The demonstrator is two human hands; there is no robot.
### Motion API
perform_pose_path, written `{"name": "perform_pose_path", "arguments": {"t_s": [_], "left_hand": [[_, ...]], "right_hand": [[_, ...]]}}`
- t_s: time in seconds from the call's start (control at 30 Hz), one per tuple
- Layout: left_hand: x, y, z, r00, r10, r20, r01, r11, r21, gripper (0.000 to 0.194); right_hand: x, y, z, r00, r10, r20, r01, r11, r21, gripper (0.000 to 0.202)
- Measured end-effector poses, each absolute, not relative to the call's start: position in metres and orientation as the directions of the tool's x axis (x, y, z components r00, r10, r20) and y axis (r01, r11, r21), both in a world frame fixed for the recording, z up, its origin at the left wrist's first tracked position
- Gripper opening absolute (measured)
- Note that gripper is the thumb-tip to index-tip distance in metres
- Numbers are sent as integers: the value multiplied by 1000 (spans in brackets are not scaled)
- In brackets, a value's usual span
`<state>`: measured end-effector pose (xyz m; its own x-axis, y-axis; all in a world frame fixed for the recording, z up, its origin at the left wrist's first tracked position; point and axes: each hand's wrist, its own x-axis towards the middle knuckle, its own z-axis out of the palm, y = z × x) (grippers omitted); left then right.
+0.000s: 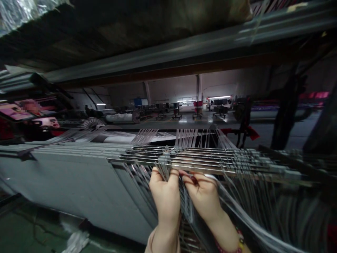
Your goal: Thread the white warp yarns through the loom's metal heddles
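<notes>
My left hand (166,192) is raised to the underside of a row of thin metal bars (200,160). Its fingers close around a bunch of grey threads (163,170) hanging from grey clips (164,158) on the bars. Beside it, my right hand (202,195) is pinched, with a small dark spot at the fingertips that I cannot make out. From that hand a pale bundle of threads (243,214) trails down to the lower right. The bars partly hide the fingertips of both hands. A beaded bracelet (240,240) circles my right wrist.
Pale sheets of hanging strips (79,175) fill the left side. More clips and threads (252,160) crowd the bars at right. A large beam (147,58) crosses overhead. Behind stand wound rolls (119,117) and stands. White scrap (76,241) lies on the green floor.
</notes>
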<state>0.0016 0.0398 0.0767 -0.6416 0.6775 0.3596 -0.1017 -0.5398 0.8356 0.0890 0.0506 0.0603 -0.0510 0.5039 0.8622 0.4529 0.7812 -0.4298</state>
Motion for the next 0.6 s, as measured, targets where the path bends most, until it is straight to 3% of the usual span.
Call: {"name": "perform_pose_path", "arguments": {"t_s": [0.13, 0.2, 0.27, 0.47, 0.6], "left_hand": [[6, 40, 77, -606, 701, 375, -182, -582, 792, 13], [7, 41, 78, -552, 768, 326, -349, -567, 746, 19], [7, 43, 79, -534, 779, 328, -396, -574, 717, 21], [4, 37, 80, -602, 716, 354, -165, -546, 822, 4], [0, 31, 83, -592, 688, 420, -34, -541, 840, 7]], "right_hand": [[91, 54, 56, -105, 421, 901, 530, 790, -307, 21], [91, 60, 51, -116, 340, 933, 565, 795, -220, 23], [89, 66, 47, -119, 285, 951, 586, 793, -165, 25], [86, 65, 49, -123, 224, 967, 590, 800, -111, 27], [84, 63, 53, -84, 222, 971, 574, 808, -135, 23]]}}
